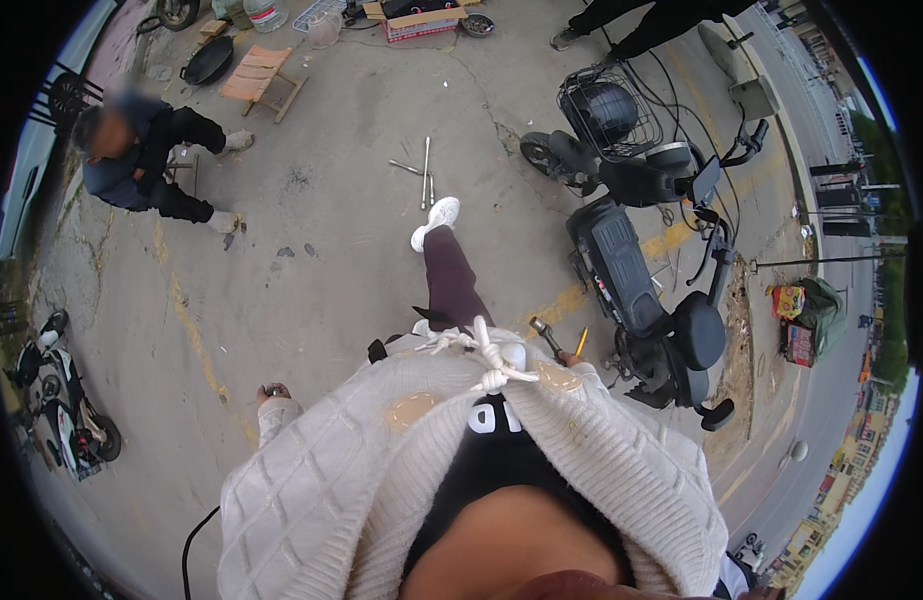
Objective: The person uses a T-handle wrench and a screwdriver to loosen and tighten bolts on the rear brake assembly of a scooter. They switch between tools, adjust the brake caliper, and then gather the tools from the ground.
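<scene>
My right hand (572, 358), low at my right side, is closed round a hammer (548, 334) whose metal head points forward. Beside the hammer a thin yellow stick-like thing (582, 341) juts up from the same hand; its kind is not clear. At my left side hangs my left hand (274, 391), its fingers curled, with something small and dark at them that I cannot make out. On the ground ahead of my white shoe (438, 222) lie several long metal wrenches (426, 172), some crossing.
Two electric scooters stand at right, one with a wire basket (612, 112), the other with a black footboard (622, 265). A person (132, 155) sits at far left near a folding stool (257, 75) and a black pan (210, 61). Another person's legs (632, 30) are at far right.
</scene>
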Demonstrator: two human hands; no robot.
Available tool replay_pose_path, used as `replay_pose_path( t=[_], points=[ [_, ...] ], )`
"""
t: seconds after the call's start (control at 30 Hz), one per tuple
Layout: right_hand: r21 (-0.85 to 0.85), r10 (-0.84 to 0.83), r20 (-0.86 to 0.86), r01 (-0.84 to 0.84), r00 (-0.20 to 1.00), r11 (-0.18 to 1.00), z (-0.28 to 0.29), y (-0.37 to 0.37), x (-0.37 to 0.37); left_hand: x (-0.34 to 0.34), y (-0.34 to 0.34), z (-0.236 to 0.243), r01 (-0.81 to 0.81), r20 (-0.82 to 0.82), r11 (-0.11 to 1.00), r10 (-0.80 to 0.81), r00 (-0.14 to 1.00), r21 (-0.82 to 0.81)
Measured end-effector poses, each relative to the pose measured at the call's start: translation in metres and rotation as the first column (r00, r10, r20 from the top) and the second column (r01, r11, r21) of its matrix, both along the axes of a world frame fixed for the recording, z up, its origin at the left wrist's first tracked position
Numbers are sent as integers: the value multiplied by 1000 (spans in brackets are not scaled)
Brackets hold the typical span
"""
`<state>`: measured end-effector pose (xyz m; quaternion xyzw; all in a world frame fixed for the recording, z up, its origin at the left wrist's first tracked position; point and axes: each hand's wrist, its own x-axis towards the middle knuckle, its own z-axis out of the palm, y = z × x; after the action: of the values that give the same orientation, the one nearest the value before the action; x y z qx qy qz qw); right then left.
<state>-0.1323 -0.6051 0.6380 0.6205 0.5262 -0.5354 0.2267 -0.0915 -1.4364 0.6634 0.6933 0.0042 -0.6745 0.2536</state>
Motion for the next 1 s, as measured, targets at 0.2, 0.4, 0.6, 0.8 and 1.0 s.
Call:
replay_pose_path(
  t=[0.2, 0.4, 0.6, 0.8, 1.0],
  points=[
    [1, -5, 64, 5, 998, 1000, 13, -16, -48, -274, 36, 25, 181, -261, 983, -183, 948, -34],
    [13, 20, 97, -21, 995, 1000, 20, -35, -193, -518, 99, 31, 337, -347, 940, -301, 888, 48],
    [38, 105, 204, -115, 973, 993, 25, -39, -342, -683, 165, 11, 502, -48, 858, -500, 865, 105],
    [74, 314, 165, -329, 935, 941, 39, -54, -530, -808, 202, 8, 627, -171, 764, -604, 778, 151],
    [106, 309, -5, -307, 951, 946, 66, -99, -743, -905, 193, -29, 710, -89, 678, -708, 701, 191]
  ],
)
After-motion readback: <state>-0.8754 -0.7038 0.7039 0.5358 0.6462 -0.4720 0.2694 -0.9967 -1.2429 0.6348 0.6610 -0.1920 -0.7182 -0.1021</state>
